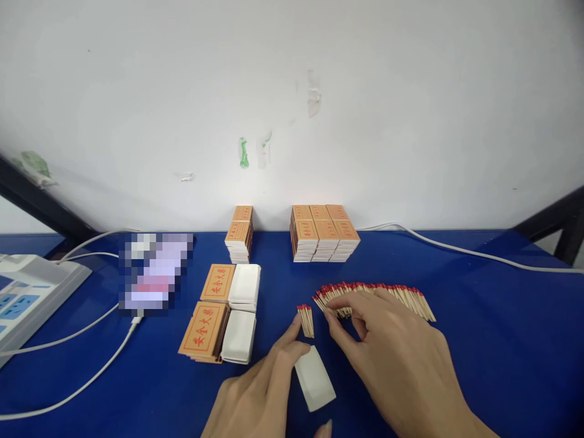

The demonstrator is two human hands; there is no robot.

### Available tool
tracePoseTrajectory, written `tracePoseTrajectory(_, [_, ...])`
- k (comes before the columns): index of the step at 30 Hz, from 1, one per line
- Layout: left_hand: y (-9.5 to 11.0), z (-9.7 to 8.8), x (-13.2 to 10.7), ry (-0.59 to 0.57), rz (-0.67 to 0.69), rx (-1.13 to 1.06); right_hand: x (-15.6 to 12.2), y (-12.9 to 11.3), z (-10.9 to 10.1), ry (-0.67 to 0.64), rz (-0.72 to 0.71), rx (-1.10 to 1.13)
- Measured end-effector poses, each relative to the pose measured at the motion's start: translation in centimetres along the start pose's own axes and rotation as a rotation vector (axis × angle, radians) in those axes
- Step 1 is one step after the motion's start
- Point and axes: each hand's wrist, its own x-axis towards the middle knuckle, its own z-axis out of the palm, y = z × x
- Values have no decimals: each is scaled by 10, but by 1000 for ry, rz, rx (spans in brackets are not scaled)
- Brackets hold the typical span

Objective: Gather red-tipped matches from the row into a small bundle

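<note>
My left hand rests on the blue table with its index finger stretched toward a small bundle of red-tipped matches. Its thumb lies beside an empty white matchbox tray. My right hand hovers over the near edge of a long row of matches, fingers curled and pinching at a few of them. Which matches it grips is hard to make out.
Orange matchbox sleeves and white trays lie in piles at centre left. Two stacks of boxes stand by the wall. A power strip, white cables and a blurred phone lie at left.
</note>
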Motion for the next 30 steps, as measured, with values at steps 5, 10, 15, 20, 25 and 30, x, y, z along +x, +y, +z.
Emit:
tracePoseTrajectory(5, [-11,8,-5,-16,21,38,-5,0,7,39,-93,-74])
tracePoseTrajectory(10, [-19,15,-6,-31,40,58,-7,0,10,43,-120,-95])
tracePoseTrajectory(15, [-17,15,-7,-31,33,74,-8,0,10,48,-117,-80])
tracePoseTrajectory(20, [-18,14,-6,-40,47,77,-7,-1,9,34,-113,-88])
tracePoseTrajectory(25, [-10,10,-6,-34,27,103,-6,-2,7,25,-98,-54])
tracePoseTrajectory(30, [-5,8,-6,-38,28,129,-6,-2,6,-19,-48,-26])
